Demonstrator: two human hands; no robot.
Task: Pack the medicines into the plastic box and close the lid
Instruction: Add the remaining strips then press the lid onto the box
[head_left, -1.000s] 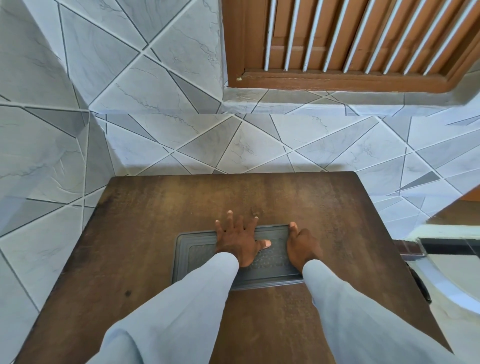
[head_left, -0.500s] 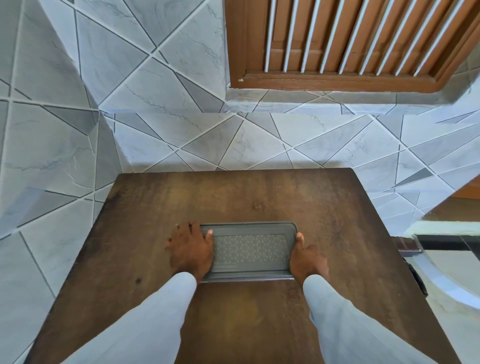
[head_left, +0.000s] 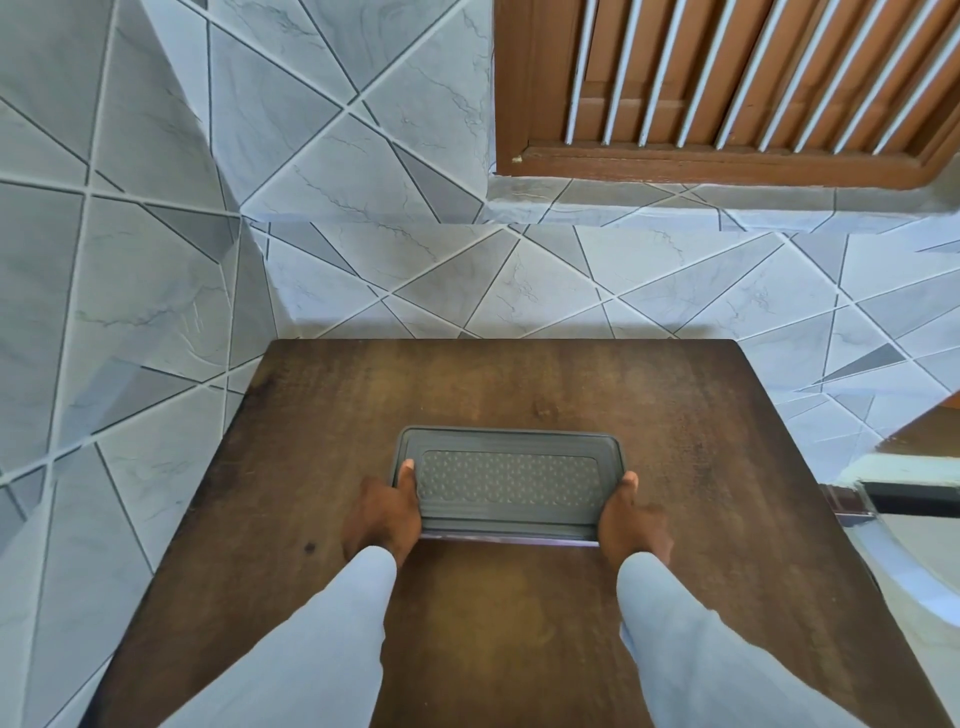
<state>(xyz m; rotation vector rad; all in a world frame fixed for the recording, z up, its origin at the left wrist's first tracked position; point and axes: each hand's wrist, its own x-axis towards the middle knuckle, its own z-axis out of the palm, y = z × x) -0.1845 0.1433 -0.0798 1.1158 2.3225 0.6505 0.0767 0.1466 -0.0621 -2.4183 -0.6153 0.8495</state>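
1. Grey marbled tiles (head_left: 322, 171) with slanting white grout lines cover the wall behind and to the left, and a brown wooden window frame (head_left: 727, 166) with white bars sits at the upper right.
2. Against that wall stands a dark brown wooden bench (head_left: 519, 384), its far edge close to the tiles and its surface scuffed.
3. On the bench, about midway between its left and right edges and nearer the near edge than the far one, lies the plastic box (head_left: 511, 540) — only a thin strip of its front wall shows under the lid.
4. Its grey lid (head_left: 509, 483) is on and lies flat, with a raised rim and a dotted panel in the middle.
5. One left hand (head_left: 384, 519) grips the left end of the box, thumb laid over the lid's edge and fingers curled down the side.
6. At the opposite end the right hand (head_left: 631, 519) does the same — thumb up on the lid's right corner, fingers wrapped round the end.
7. Both arms wear pale blue sleeves (head_left: 311, 639) reaching in from the near edge.
8. No medicines can be seen; the lid hides the inside.
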